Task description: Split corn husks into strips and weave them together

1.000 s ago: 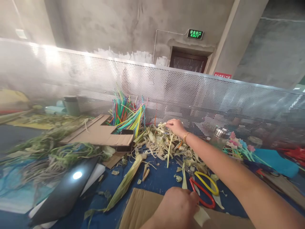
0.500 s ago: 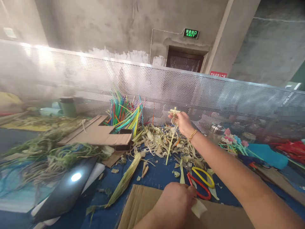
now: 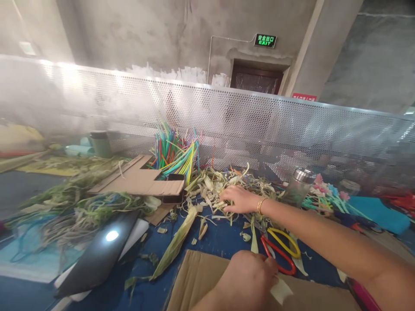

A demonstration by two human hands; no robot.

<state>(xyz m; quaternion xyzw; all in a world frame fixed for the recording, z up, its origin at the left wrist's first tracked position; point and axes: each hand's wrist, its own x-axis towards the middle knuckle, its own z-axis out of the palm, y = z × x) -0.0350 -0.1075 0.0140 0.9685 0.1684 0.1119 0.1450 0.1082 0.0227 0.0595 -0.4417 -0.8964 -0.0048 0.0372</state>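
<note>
Apparently to keep it steady, the left hand (image 3: 244,276) is closed low over the cardboard (image 3: 196,272), pinching a pale husk piece (image 3: 281,291). The right hand (image 3: 240,199), fingers half curled, is among the husk scraps (image 3: 210,182); I cannot tell whether it grips any. Scissors (image 3: 287,271) lie handles nearest, perhaps for easy reach. Blue bench (image 3: 217,242) separates scraps from the cardboard's far edge, leaving moving room.

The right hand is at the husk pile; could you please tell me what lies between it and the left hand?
The head view shows blue tabletop between right hand and left hand, with a curled scrap and a pale strip there.
</note>
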